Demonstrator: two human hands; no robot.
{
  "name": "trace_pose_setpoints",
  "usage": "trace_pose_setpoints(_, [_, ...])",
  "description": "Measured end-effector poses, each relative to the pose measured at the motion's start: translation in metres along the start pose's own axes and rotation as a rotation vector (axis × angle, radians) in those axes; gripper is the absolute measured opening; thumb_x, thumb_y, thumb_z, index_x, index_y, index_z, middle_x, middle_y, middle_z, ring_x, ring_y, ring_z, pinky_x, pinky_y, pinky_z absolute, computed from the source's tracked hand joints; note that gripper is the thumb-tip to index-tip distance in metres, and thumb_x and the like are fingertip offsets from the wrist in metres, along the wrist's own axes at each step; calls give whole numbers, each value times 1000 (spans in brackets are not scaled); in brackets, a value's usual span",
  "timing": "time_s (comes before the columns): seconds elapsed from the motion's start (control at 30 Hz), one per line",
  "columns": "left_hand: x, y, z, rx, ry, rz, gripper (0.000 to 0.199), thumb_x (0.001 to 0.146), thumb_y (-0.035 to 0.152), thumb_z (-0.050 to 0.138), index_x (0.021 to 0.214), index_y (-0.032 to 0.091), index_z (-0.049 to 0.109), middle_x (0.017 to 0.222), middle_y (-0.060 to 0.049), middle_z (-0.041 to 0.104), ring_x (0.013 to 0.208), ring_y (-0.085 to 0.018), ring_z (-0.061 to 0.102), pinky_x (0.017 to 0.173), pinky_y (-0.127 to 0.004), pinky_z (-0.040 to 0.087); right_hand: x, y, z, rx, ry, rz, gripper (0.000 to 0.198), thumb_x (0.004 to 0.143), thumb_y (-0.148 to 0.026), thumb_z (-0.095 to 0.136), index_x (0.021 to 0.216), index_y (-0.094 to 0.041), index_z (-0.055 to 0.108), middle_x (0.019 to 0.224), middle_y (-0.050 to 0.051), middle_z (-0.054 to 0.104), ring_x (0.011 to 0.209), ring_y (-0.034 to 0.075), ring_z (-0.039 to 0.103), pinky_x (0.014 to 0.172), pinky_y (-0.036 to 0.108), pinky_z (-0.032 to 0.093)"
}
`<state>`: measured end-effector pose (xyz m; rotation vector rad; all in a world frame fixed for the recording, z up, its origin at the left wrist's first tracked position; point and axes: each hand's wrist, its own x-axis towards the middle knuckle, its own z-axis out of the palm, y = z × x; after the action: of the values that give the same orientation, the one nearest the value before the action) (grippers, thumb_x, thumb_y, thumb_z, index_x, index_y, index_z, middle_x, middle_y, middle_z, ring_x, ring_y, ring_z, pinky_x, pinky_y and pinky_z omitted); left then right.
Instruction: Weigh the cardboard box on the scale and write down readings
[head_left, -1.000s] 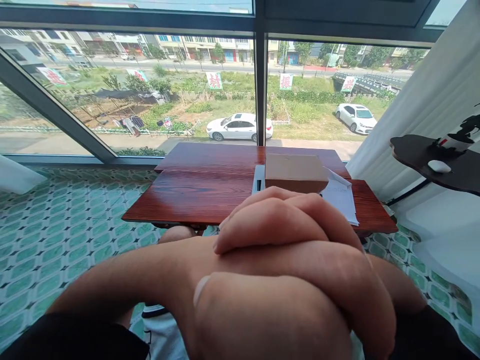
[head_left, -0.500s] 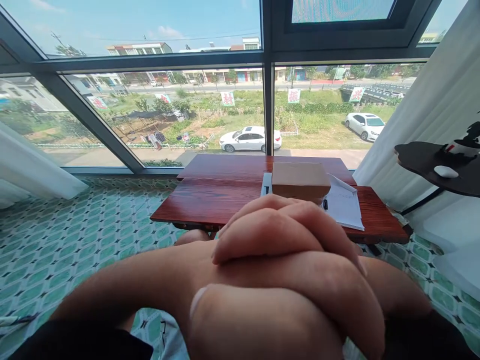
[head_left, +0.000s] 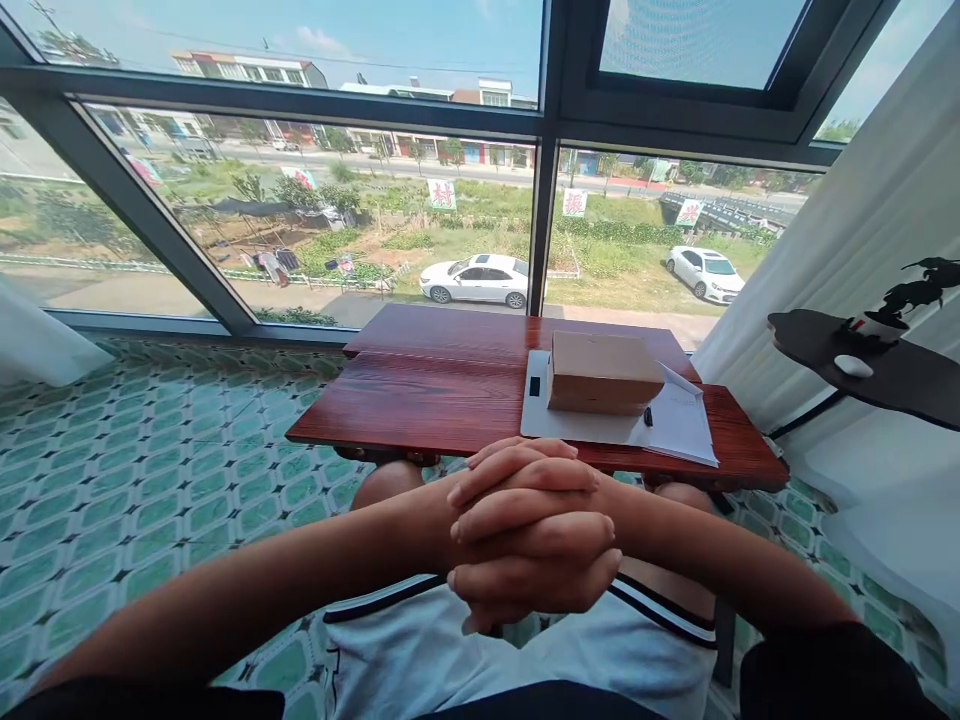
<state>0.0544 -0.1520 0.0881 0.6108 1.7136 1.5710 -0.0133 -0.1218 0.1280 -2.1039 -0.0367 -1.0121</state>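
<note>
My left hand (head_left: 466, 512) and my right hand (head_left: 583, 548) are clasped together in front of me, their fingers interlaced. The fingers of each are bent over the other hand, and I see no object between them. Both arms reach forward with the elbows out to the sides. The clasped hands are above my lap, over the light shorts (head_left: 420, 650), just short of the near edge of the red-brown wooden table (head_left: 427, 395). The palms are hidden.
On the table's right half a brown cardboard box (head_left: 604, 370) rests on a light flat board (head_left: 534, 420), beside white papers (head_left: 686, 425) and a small black object (head_left: 648, 417). A dark side shelf (head_left: 915, 375) with a potted plant (head_left: 881, 322) stands right, near the white curtain (head_left: 817, 250). Large windows face me.
The clasped hands have moved away from my face, lower and farther forward, and the arms are straighter. The view has tilted and shifted slightly. Box and papers have stayed on the table.
</note>
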Motion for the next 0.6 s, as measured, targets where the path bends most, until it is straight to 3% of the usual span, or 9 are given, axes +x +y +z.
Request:
trace_pose_setpoints(0.1, [0,-13,-5,46,-30,-144,23,82,46,57,68,29,62,75,-2,64,103,-25,70,69,-28,64,-18,6,5,10,40,-66,37,78,-24,81,113,-24,69,105,14,74,103,38,73,86,53,65])
trace_pose_setpoints(0.23, [8,-26,-12,115,-74,-326,36,86,53,52,58,31,51,62,0,53,86,-21,71,55,-24,58,-36,16,22,47,114,18,40,79,-22,82,116,-22,69,101,15,74,97,37,75,84,50,65])
trace_pose_setpoints(0.3, [14,-29,-12,122,-74,-338,43,85,52,54,52,30,37,54,1,40,83,-22,70,54,-24,58,-44,17,31,64,110,87,42,79,-22,82,119,-22,69,101,16,73,99,36,75,85,49,65])
trace_pose_setpoints(0.43, [27,-35,-10,194,-33,-308,66,79,47,64,57,25,6,48,6,5,67,-23,66,51,-26,57,-53,19,47,60,278,145,33,82,-31,81,113,-25,73,93,11,72,89,32,77,73,42,65])
trace_pose_setpoints(0.5, [32,-39,-12,244,-35,-301,67,79,44,62,60,23,2,48,7,0,60,-21,64,50,-25,55,-54,23,53,40,329,162,30,81,-33,81,110,-26,75,89,9,72,83,30,77,69,40,64])
trace_pose_setpoints(0.6, [35,-45,-23,265,-121,-327,52,89,37,41,53,22,6,48,8,6,57,-16,66,52,-20,49,-54,30,58,11,346,165,29,78,-33,82,105,-24,76,86,9,69,77,27,74,64,39,63])
